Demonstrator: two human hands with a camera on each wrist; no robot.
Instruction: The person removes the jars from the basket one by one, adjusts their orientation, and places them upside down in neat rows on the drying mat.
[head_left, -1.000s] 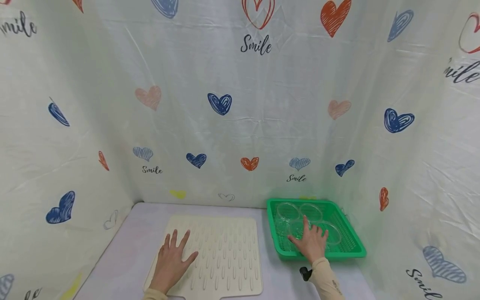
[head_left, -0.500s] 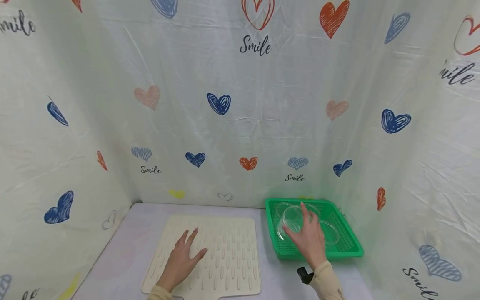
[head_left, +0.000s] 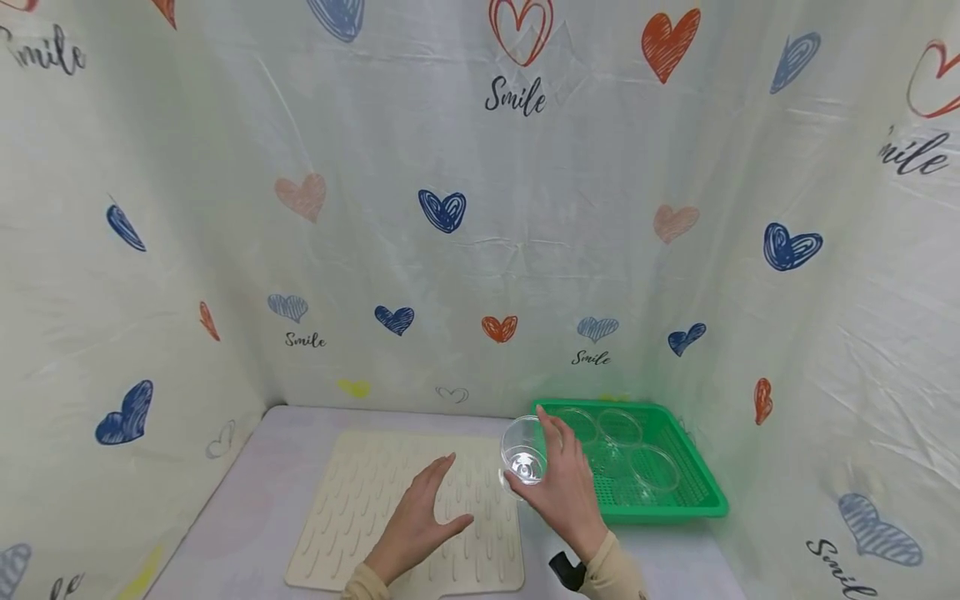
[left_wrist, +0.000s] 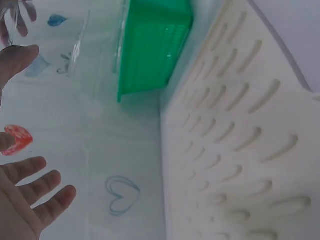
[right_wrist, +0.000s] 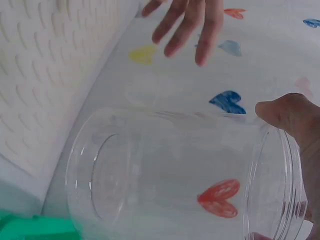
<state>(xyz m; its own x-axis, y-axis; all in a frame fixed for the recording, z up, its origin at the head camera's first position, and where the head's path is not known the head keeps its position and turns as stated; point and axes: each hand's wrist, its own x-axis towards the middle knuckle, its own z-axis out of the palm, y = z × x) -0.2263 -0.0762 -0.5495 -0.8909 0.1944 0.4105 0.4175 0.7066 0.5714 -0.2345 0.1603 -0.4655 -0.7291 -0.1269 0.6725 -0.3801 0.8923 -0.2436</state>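
Note:
A clear plastic jar (head_left: 522, 454) hangs between the basket and the mat, gripped by my right hand (head_left: 564, 492) with thumb and fingers around its rim end. In the right wrist view the same jar (right_wrist: 185, 175) fills the lower half, see-through and with nothing visible inside. My left hand (head_left: 416, 521) hovers over the cream ridged mat (head_left: 352, 517), fingers spread and thumb apart, holding nothing. In the left wrist view the left hand's fingers (left_wrist: 52, 202) reach in from the left edge, apart from everything.
Several more clear round jars (head_left: 654, 471) stand in the green perforated basket (head_left: 705, 500) at the back right of the white table (head_left: 232, 517). A curtain printed with hearts (head_left: 442, 208) encloses the table at the back and sides.
My right hand has lifted one jar out of the basket and carried it left toward the mat. The left hand has moved right over the mat, toward the jar.

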